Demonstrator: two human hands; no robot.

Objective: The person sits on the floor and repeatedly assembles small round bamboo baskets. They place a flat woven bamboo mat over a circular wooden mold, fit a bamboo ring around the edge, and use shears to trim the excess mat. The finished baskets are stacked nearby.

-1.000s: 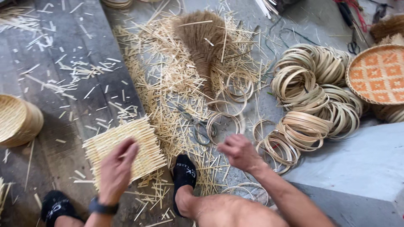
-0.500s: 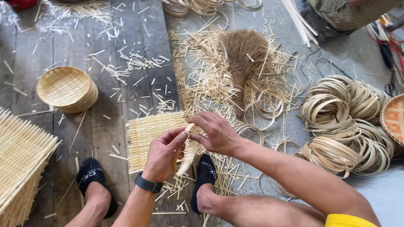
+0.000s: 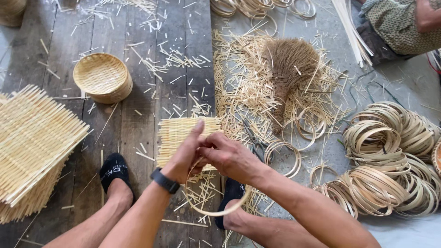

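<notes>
So far one small woven basket [image 3: 102,77] sits finished, while the left hand [image 3: 184,154] and right hand [image 3: 228,156] both pinch a bare bamboo ring [image 3: 216,202] over a flat woven mat [image 3: 177,133].

Bare planks [image 3: 147,87] between small basket [image 3: 102,77] and woven mat [image 3: 181,133]; mat stack [image 3: 32,147] leftward.

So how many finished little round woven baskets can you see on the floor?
2: one small round basket on the dark planks at upper left, and the edge of another basket in the top left corner. More may lie out of view.
</notes>
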